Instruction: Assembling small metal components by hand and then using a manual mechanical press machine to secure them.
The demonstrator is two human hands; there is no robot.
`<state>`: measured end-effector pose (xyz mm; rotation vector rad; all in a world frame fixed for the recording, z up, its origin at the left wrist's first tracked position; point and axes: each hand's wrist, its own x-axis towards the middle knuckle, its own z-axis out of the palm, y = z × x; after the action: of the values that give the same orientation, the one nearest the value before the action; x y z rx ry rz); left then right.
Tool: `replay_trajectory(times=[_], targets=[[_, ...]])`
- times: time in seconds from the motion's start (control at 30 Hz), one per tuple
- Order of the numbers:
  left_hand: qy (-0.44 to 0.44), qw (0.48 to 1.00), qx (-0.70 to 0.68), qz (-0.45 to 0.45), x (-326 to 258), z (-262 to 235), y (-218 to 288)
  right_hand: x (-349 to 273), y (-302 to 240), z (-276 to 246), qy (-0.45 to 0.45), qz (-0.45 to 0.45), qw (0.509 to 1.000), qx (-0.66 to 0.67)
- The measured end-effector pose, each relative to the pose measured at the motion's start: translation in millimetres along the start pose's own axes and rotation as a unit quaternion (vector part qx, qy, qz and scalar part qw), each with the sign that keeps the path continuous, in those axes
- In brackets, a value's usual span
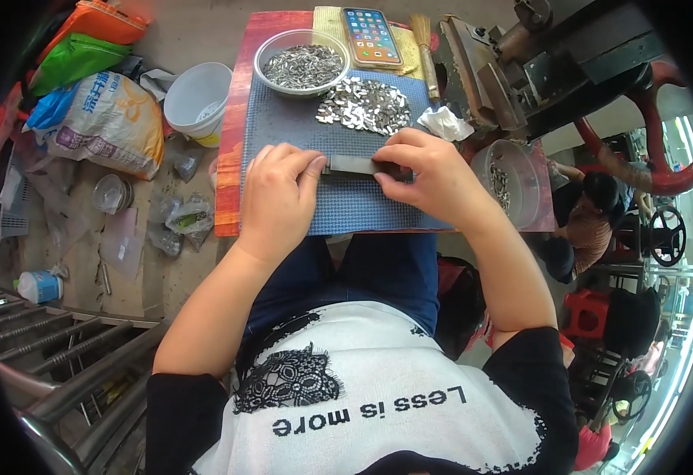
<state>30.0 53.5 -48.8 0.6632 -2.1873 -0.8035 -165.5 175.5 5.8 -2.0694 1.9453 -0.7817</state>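
A flat grey metal bar [352, 164] lies low over the blue ribbed mat [283, 127], between my two hands. My right hand [433, 174] grips its right end between thumb and fingers. At the other end, my left hand [279, 194] is closed in a pinch; a tiny piece may be at its fingertips, too small to make out. Just beyond the bar is a loose pile of small shiny metal pieces [366, 107]. Behind that pile, to the left, a clear round bowl [262, 77] holds many similar small pieces.
A lit phone [372, 38] rests on a yellow cloth [328, 17] at the back. Beside it lie a brush [425, 47] and crumpled white tissue [445, 123]. A heavy machine [512, 103] and clear tub [530, 198] stand right; a bucket [188, 95] and sack [105, 131] left.
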Motion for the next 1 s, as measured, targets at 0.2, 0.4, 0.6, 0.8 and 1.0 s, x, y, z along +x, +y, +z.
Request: replay_trajectory(times=[0.2,0.4,0.6,0.8,1.0], targets=[[-0.002,1.000,0.002,-0.009,0.5,0.5,0.2,4.9,0.0,5.9,-0.017,-0.002,1.000,0.006],[-0.056,0.998,-0.003,-0.042,3.8,-3.0,3.6,5.1,-1.7,5.1,-0.027,-0.025,0.999,0.005],[-0.149,0.987,0.043,-0.036,8.6,-14.5,8.6,0.4,4.6,1.1,-0.057,-0.012,0.997,0.041],[-0.204,0.978,-0.050,0.004,43.2,-12.4,26.5,-15.1,2.1,-23.3,-0.007,0.030,0.998,0.059],[-0.141,0.976,-0.147,0.070,116.6,53.3,81.7,-26.8,14.0,-98.6,0.274,0.198,0.941,-0.036]])
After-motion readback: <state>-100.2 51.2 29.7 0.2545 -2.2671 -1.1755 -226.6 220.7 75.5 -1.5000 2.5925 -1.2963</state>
